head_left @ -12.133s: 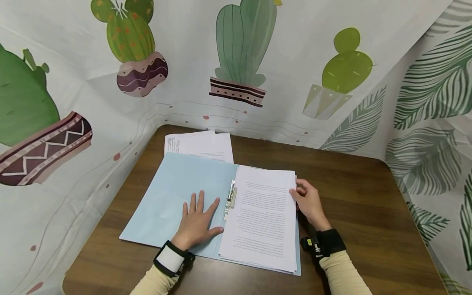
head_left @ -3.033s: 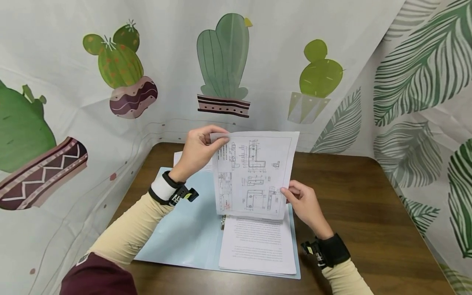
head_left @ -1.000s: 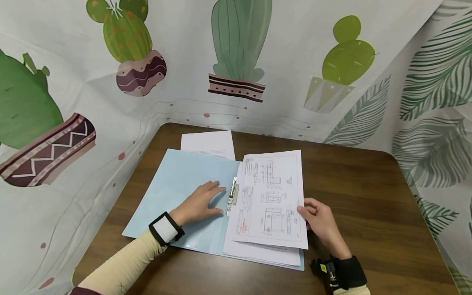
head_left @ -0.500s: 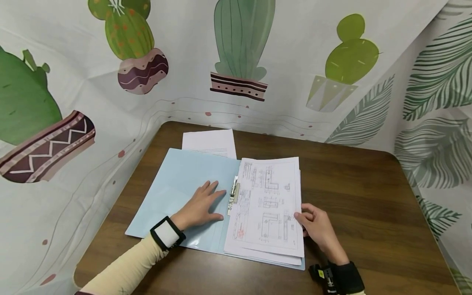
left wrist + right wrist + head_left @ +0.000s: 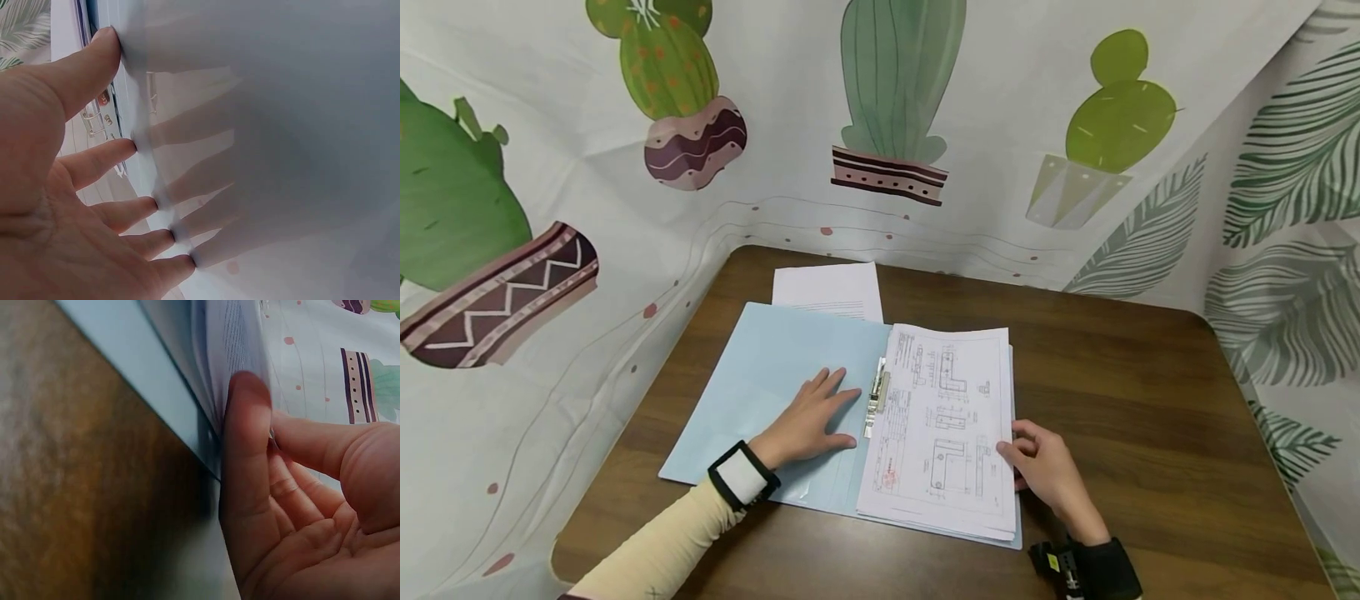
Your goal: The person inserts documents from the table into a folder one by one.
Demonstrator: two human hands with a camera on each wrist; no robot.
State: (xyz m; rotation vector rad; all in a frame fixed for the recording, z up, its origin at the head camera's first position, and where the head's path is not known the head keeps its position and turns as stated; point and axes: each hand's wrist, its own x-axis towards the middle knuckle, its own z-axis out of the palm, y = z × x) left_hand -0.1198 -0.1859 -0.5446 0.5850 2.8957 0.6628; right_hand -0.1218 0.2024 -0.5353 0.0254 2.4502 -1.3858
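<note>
A light blue folder [image 5: 760, 358] lies spread on the table, with a metal clip [image 5: 877, 398] along its fold. On its right side rests a stack of papers, topped by a sheet with technical drawings [image 5: 951, 425] and a red stamp. My left hand [image 5: 805, 421] rests with spread fingers on the left cover; in the left wrist view its fingertips [image 5: 128, 147] touch the glossy blue surface. With thumb and index finger, my right hand [image 5: 1048, 467] pinches the drawing sheet's right edge. The right wrist view shows printed paper [image 5: 234, 344] between thumb and index finger.
Behind the folder, a loose printed sheet [image 5: 827, 287] lies partly under the cover. The brown wooden table [image 5: 1112, 392] extends to the right of the folder. A white cloth with cactus prints [image 5: 985, 108] hangs at the back and sides.
Both hands held up the drawing sheet three seconds ago; now it lies on the stack, lined up more closely. My left hand has moved to the cover. Fewer sheets show behind the folder.
</note>
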